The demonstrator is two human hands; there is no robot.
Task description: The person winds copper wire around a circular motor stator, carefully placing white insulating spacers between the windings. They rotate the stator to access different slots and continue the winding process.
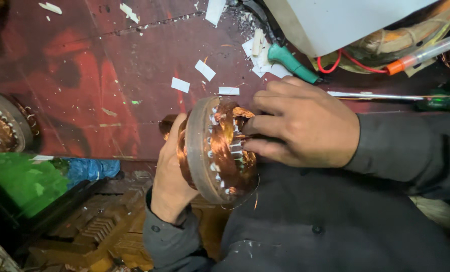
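A round motor stator (205,151) wound with copper wire stands on edge in front of my chest. My left hand (169,176) grips it from behind and below, fingers hidden by the ring. My right hand (300,126) lies against its open face, with fingertips pressing into the copper coils and white slot strips near the upper rim. Whether the right fingers pinch a strip or a wire is hidden.
White paper strips (205,69) lie scattered on the dark red surface (84,75). A green-handled tool (293,63), a green screwdriver (426,100), an orange-tipped clear tube (416,55) and another wound coil (401,40) lie at the top right. A second stator (3,123) sits at left.
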